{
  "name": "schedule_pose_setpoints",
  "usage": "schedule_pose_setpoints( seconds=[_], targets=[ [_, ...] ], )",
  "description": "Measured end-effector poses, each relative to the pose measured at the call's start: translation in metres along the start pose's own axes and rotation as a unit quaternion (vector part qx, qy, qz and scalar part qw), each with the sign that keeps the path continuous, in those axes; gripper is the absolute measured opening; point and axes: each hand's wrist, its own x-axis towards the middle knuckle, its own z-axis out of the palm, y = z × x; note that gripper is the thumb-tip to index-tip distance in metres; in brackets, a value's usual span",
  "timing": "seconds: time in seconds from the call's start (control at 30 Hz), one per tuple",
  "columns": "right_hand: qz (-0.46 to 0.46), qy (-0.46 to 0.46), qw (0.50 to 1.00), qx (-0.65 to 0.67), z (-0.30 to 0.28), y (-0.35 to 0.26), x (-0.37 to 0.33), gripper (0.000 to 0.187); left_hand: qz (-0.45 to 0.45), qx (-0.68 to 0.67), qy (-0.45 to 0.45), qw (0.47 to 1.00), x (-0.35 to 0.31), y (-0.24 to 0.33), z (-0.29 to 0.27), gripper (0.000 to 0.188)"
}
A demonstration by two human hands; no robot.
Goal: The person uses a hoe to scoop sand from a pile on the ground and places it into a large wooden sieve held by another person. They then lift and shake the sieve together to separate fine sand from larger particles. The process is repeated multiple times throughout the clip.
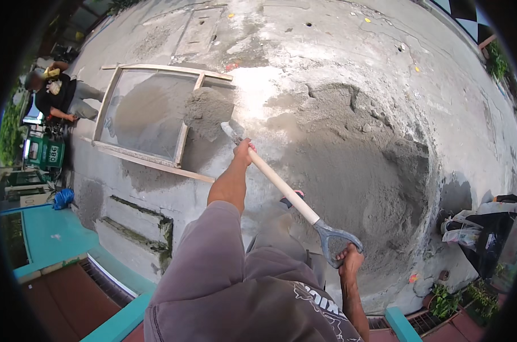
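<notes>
Pale wooden shovel: 1 long shaft slanting from the centre of the frame to the lower right, the blade at its upper end and a grey D-shaped grip at its lower end.
Left hand: closed round the shaft at the centre of the frame, near the blade.
Right hand: curled round the grip, lower right of centre.
Sand lump: grey, upper left of centre, at the far end of the blade and overlapping the right side of the screen; how much of it lies on the blade I cannot tell.
Screen: wooden frame with fine mesh, upper left of the frame; 1 paler sand patch shows on or through the mesh, I cannot tell which.
Sand heap: broad and grey, right of centre, its far edge broken into crumbling ridges.
Clothing: purple-grey sleeve, lower centre; part of 1 shoe shows beyond the shaft.
Other person: upper left, dark top, grey trousers.
Left edge: green vehicle, then a blue bundle above a turquoise ledge.
Right edge: black bag; potted plant at lower right.
</notes>
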Motion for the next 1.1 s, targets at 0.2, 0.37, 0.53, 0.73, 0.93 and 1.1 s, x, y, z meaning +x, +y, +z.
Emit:
schedule_pose_setpoints(
  seconds=[0.2,0.37,0.53,0.73,0.93,1.1],
  targets=[
    [-0.263,-0.301,0.909,-0.115,0.251,-0.007,-0.086,0.015,0.167,-0.056,0.019,0.984,-0.014,0.198,-0.059,0.037],
    [-0.615,-0.499,0.578,-0.198,0.321,-0.016,-0.176,0.023,0.153,-0.192,-0.170,0.954,-0.083,0.295,-0.112,0.060],
    [-0.571,-0.495,0.622,-0.204,0.235,-0.034,-0.096,0.023,0.222,-0.272,-0.176,0.920,-0.075,0.272,-0.081,0.062],
    [-0.152,-0.203,0.967,0.021,0.085,-0.038,-0.039,0.013,0.098,-0.140,-0.151,0.974,-0.041,0.177,0.008,0.030],
    [-0.077,0.059,0.988,0.121,-0.077,0.069,-0.016,0.015,-0.073,0.100,-0.136,0.983,-0.037,-0.040,0.078,0.027],
    [0.048,0.295,0.918,0.260,-0.164,0.221,-0.078,0.013,-0.161,0.314,-0.192,0.916,-0.089,-0.244,0.081,0.024]
  ],
)
